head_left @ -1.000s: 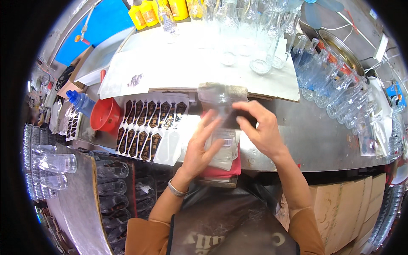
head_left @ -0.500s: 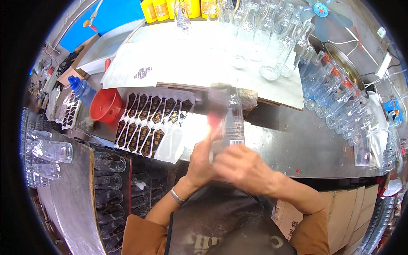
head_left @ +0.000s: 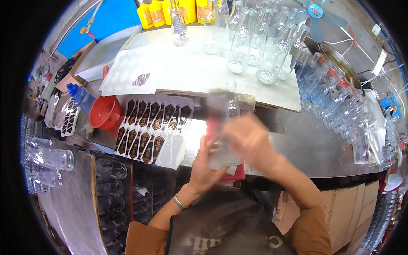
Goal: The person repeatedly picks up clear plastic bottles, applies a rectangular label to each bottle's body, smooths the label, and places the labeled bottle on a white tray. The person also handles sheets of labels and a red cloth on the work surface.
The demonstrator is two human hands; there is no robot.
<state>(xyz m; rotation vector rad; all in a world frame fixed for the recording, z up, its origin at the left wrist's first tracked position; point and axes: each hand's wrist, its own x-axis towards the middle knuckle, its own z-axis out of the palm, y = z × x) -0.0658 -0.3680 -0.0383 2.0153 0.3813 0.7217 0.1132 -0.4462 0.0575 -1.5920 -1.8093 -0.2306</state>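
Glass bottle [head_left: 232,106], one, two hands [head_left: 204,168] [head_left: 247,139]

Along the top edge we see yellow plastic containers [head_left: 157,16]; upper right, a blue-bladed fan [head_left: 315,11] and a round gold-coloured metal tray [head_left: 340,60]. At the left we find a red plastic bucket [head_left: 103,112] beside a translucent blue-capped bottle [head_left: 82,97]; lower right, brown cardboard boxes [head_left: 350,212].

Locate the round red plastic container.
In the head view, the red container sits at left, between a translucent blue-capped bottle and the white sheet of black labels.
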